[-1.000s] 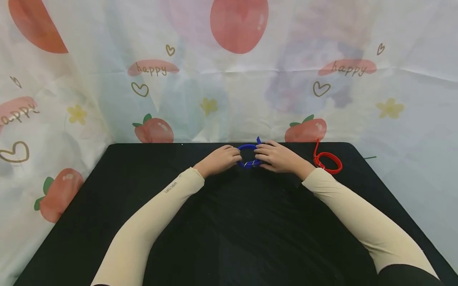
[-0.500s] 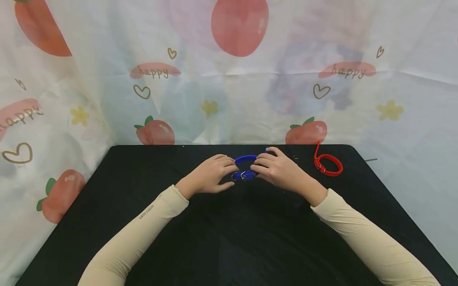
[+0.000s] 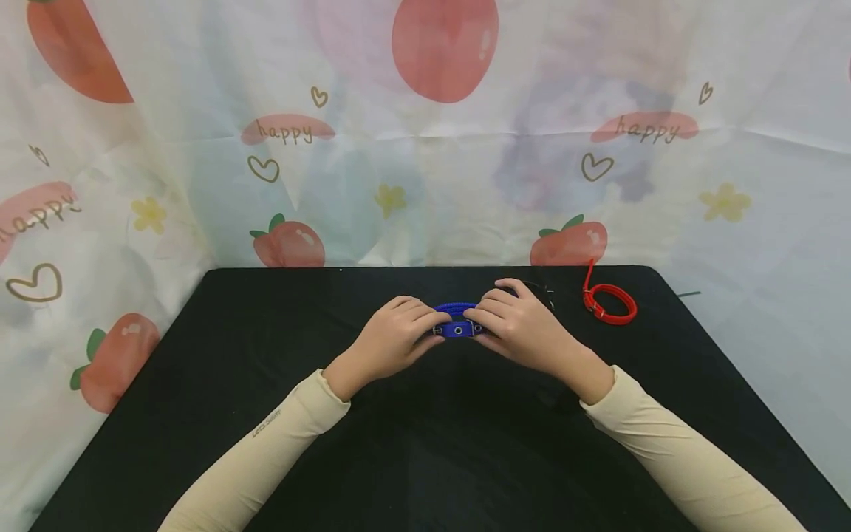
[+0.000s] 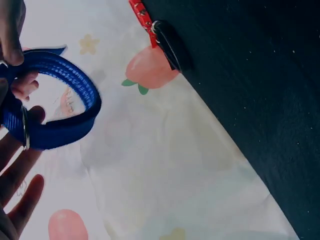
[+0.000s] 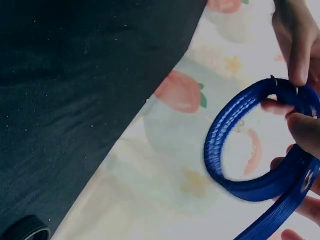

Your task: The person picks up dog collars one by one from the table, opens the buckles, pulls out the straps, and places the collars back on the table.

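A blue collar (image 3: pixel 457 329) with a metal buckle and eyelets is held up in a closed loop above the table. My left hand (image 3: pixel 397 336) pinches its left side between thumb and fingers. On the opposite side, my right hand (image 3: pixel 528 329) grips the band near the buckle, partly covering it. Stitching runs along the inside of the blue collar (image 4: pixel 87 95) in the left wrist view. In the right wrist view, the loose strap end of the blue collar (image 5: pixel 272 217) points down and away, with an eyelet beside the fingers.
A red collar (image 3: pixel 614 304) lies coiled at the table's back right, its strap end sticking up. Beyond my right hand is a black band (image 3: pixel 549 297), mostly hidden; the left wrist view shows this black band (image 4: pixel 170 45) beside the red one. A printed curtain (image 3: pixel 425 185) hangs behind the black table (image 3: pixel 425 458).
Both hands have drawn the blue collar back toward me, off the table's far edge. Its buckle side has turned to face me, and my left thumb has come onto the band.
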A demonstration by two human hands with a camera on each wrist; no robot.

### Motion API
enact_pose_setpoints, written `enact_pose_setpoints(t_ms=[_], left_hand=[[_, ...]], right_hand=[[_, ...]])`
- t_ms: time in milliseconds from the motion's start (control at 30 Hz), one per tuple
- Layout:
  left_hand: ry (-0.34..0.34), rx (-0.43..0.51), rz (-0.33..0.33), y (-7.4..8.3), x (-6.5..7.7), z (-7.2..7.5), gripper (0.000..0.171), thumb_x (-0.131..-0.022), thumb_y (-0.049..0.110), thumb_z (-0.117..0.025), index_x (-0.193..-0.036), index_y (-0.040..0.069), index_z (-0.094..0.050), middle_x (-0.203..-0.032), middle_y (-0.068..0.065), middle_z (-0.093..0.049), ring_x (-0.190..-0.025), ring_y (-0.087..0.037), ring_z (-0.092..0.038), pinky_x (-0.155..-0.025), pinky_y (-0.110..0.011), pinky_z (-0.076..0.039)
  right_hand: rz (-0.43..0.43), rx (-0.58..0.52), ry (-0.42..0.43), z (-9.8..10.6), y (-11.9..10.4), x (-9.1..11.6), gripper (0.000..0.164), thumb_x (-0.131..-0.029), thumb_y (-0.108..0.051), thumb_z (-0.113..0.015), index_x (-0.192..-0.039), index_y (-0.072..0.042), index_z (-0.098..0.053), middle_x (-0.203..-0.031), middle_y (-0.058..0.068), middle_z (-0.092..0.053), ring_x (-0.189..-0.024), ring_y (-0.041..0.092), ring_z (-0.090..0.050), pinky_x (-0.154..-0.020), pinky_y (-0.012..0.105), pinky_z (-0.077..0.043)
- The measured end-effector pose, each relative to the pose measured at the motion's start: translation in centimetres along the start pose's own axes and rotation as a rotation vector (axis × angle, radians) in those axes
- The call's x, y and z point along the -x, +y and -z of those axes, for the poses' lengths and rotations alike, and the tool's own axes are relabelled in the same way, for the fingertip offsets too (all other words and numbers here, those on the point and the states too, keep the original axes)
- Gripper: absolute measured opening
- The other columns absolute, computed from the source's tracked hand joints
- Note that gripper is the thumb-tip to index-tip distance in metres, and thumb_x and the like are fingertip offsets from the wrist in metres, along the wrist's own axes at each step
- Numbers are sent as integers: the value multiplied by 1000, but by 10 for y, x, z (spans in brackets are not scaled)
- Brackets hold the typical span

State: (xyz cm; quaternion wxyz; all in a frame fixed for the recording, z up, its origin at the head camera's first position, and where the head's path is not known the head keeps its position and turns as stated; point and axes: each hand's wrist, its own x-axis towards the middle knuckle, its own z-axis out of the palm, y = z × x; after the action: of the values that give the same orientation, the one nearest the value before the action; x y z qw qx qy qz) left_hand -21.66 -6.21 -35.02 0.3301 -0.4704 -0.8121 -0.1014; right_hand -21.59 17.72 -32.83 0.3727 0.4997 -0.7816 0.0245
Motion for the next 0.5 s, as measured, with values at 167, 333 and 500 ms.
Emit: enact_pose_setpoints(t_ms=[167, 333, 500], left_hand=[[39, 11, -13, 2, 2, 5, 26, -84, 27, -70, -105, 11, -67, -90, 2, -70, -87, -14, -64, -92, -30, -48], [76, -68, -38, 5, -2, 7, 25, -83, 30, -72, -100, 12, -68, -88, 2, -70, -85, -14, -63, -94, -32, -47], [152, -120, -30, 7, -2, 9, 22, -81, 25, -74, -98, 13, -71, -90, 3, -71, -87, -14, -64, -96, -34, -47]], right_hand=[[1, -73, 72, 4, 0, 3, 20, -80, -25, -74, -90, -8, -71, -79, 5, -70, -77, 21, -63, -82, 47, -49], [5, -25, 134, 1, -10, 1, 33, -94, -33, -55, -88, -5, -72, -76, 6, -70, -72, 20, -63, -79, 45, -50], [-27, -26, 141, 0, -11, 1, 26, -80, -28, -74, -90, -5, -72, -77, 7, -70, -71, 21, -63, -79, 45, -50]])
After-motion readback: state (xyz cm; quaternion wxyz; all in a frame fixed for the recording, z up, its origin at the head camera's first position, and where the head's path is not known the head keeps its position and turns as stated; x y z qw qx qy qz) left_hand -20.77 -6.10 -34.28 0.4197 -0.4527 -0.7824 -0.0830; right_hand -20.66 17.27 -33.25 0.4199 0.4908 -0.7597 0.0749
